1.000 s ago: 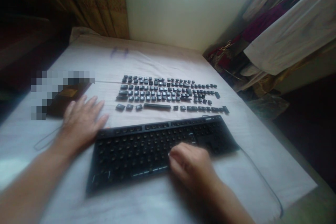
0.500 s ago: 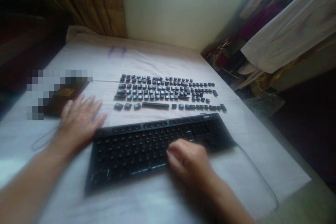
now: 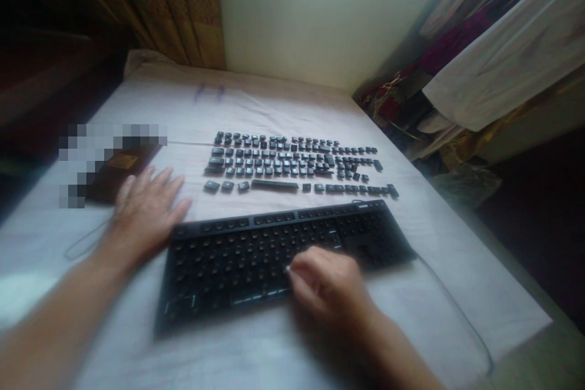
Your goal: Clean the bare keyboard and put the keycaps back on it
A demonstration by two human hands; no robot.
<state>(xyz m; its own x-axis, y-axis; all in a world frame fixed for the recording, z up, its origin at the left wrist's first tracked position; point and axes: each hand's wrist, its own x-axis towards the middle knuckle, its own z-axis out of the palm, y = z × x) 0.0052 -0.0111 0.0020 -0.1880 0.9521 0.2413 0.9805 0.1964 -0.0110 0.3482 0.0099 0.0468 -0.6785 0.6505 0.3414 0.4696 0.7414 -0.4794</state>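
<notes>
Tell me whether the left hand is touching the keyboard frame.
Touching. The head view shows the left hand flat on the white cloth, its fingertips meeting the upper left corner of the keyboard frame with no cloth visible between them.

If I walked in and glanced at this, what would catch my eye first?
Probably the black keyboard with its key caps taken off, lying on the white cloth nearest the person. Just beyond it the loose keys are laid out in neat rows. The left hand lies flat by the keyboard's left end, and the right hand, fingers curled, rests on its lower middle.
</notes>
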